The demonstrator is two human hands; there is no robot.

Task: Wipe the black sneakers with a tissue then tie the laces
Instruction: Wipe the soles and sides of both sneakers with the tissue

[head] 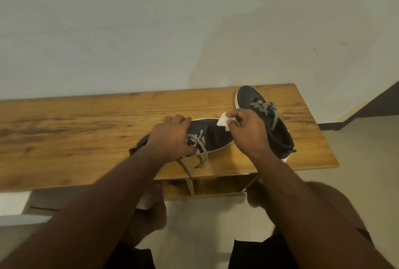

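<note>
**Tissue on the near sneaker's toe**

Your left hand (172, 137) curls over the near black sneaker (212, 137), gripping it on the grained wooden table (86, 130). Your right hand (248, 130) pinches a crumpled white tissue (223, 121) against its toe. Its zigzag-patterned laces (197, 145) hang loose. Just right stands the second sneaker (267, 117), white-soled, laces loose.

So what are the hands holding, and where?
The right hand pinches a crumpled white tissue by one end. The left hand grips the near black sneaker across its middle, by the laces.
</note>
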